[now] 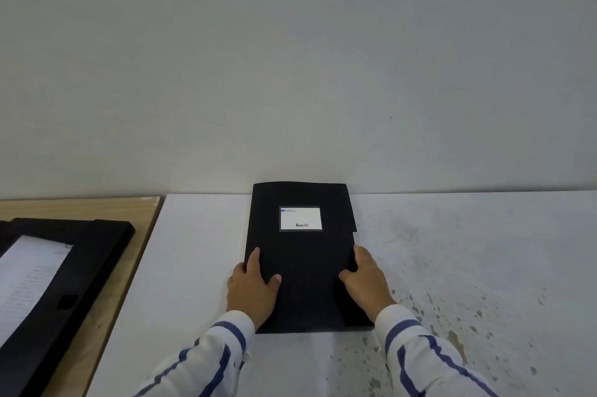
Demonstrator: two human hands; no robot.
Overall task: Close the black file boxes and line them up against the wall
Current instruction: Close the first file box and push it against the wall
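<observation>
Black file box (303,254) lying flat and closed on the white table (193,235), both hands gripping its sides.

Left hand (253,290) is clasping the box's left edge, forefinger stretching along the edge and thumb pressing on the lid; right hand (366,277) is clasping the right edge, thumb on top and fingers curling over the side. Striped white-and-blue sleeves (420,351) are reaching in from below. Box's far end is sitting at the wall (290,73), seemingly touching it, with a white label (300,219) facing up near that end. Farther left, on a wooden surface (142,235) beside the table, an open box (80,267) is lying with paper (29,280) inside, well apart from the hands.
</observation>
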